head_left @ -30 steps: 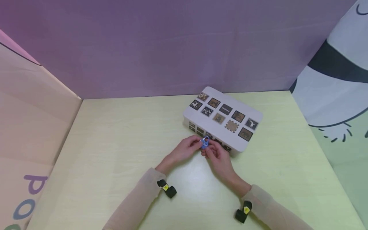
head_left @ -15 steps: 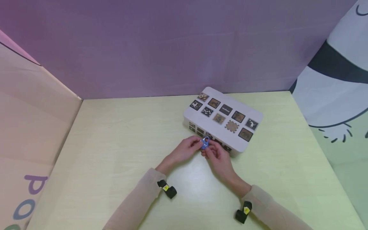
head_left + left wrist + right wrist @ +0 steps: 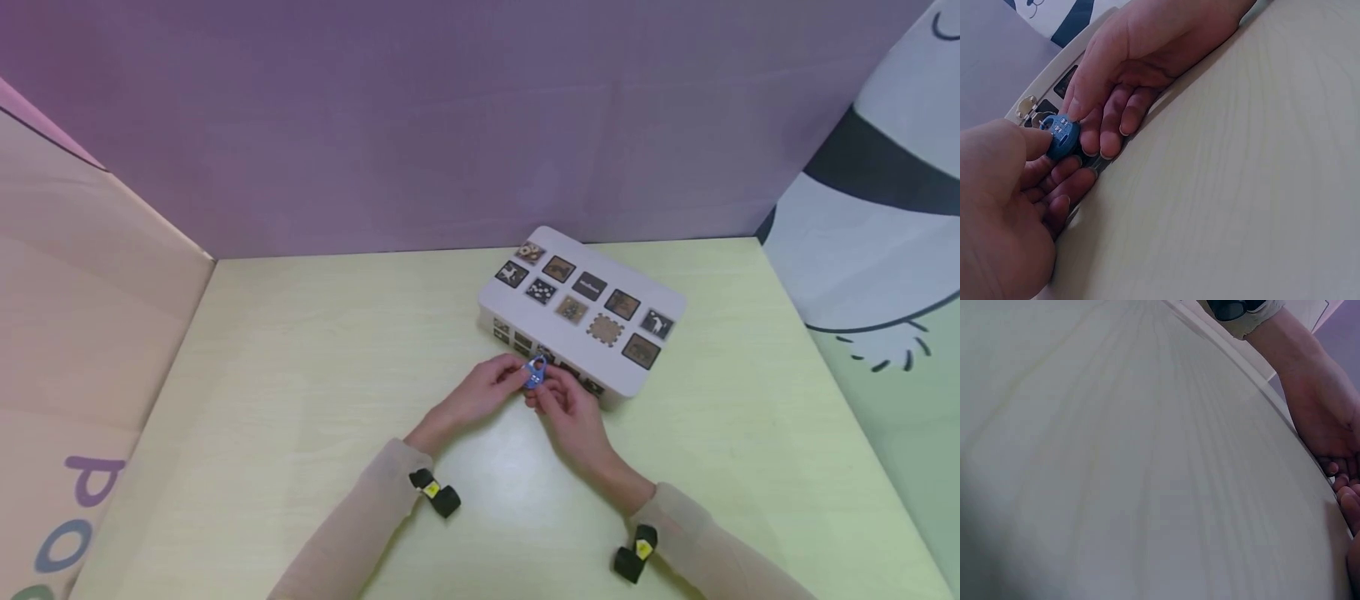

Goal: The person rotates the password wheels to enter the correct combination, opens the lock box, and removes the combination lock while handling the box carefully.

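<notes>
A small blue combination padlock (image 3: 535,373) is held between the two hands at the front side of a white box (image 3: 577,287). My left hand (image 3: 483,390) pinches the padlock from the left, thumb on its face. From the other side my right hand (image 3: 576,417) grips it with thumb and fingers. In the left wrist view the padlock (image 3: 1063,134) shows small number dials, and its shackle lies by a metal clasp (image 3: 1027,107) on the box. The right wrist view shows only parts of the hands at its right edge; the padlock is hidden there.
The box stands at an angle toward the back of the light wooden table (image 3: 322,350), its lid printed with several square pictures. A purple wall (image 3: 420,125) closes off the back, with printed panels at left and right. Each sleeve carries a black wrist camera (image 3: 446,500).
</notes>
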Tool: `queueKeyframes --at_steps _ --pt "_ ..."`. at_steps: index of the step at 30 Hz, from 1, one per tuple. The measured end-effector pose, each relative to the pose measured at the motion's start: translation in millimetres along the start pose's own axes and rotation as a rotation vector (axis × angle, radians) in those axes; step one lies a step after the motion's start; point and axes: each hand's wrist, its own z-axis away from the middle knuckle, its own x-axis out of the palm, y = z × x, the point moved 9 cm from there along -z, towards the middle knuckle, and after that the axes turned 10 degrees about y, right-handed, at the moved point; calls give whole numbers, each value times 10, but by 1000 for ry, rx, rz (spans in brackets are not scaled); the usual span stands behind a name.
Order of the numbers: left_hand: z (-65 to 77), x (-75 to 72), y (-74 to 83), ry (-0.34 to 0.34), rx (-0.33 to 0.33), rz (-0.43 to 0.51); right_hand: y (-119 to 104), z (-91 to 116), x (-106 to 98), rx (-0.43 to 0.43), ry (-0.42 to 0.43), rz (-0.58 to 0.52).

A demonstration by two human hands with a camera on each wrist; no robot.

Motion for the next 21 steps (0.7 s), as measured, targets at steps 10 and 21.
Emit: queueKeyframes --at_steps 10,21 --pt "-14 -12 -1 -15 2 54 -6 -11 -3 -3 9 0" --pt "-14 -1 -32 1 -30 49 -15 -5 -4 2 5 6"
